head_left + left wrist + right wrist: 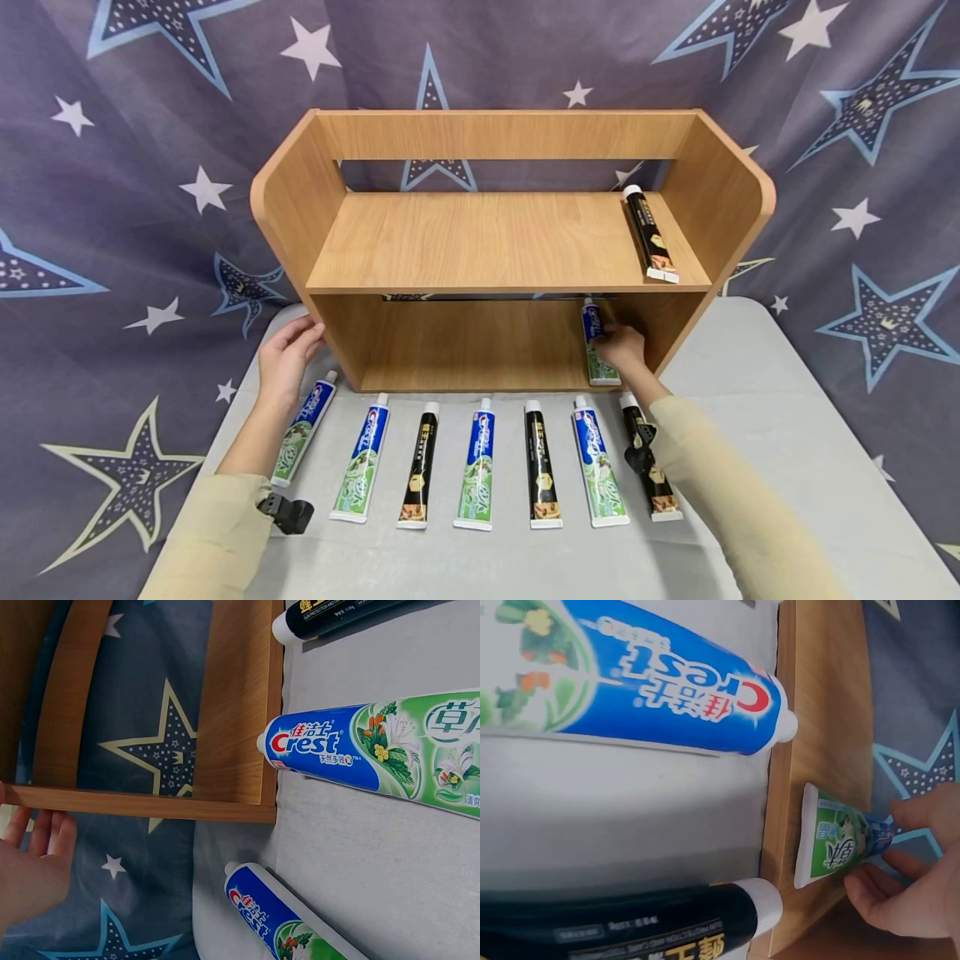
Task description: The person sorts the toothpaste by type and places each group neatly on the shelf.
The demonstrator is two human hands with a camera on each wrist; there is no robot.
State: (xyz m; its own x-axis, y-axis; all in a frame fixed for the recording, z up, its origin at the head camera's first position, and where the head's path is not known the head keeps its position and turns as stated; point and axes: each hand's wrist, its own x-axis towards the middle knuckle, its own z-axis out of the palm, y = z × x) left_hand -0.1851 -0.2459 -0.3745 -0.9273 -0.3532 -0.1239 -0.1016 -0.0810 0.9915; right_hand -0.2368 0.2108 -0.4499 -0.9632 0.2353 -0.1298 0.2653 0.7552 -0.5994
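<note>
"Where are your hands?"

"Your right hand (pixel 624 346) pinches a blue-and-green toothpaste tube (pixel 602 372) on the lower shelf (pixel 472 342) of the brown wooden rack (pixel 465 242), right end. Your left hand (pixel 285 362) is loose, touching the rack's left side (pixel 300 200)."

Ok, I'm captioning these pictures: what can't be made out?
Head view: part of the shelved Crest tube, behind the right hand.
Head view: middle of the front row's rightmost tube, behind the right wrist's camera.
Left wrist view: base of the leftmost Crest tube, cut off by the lower edge.
</note>
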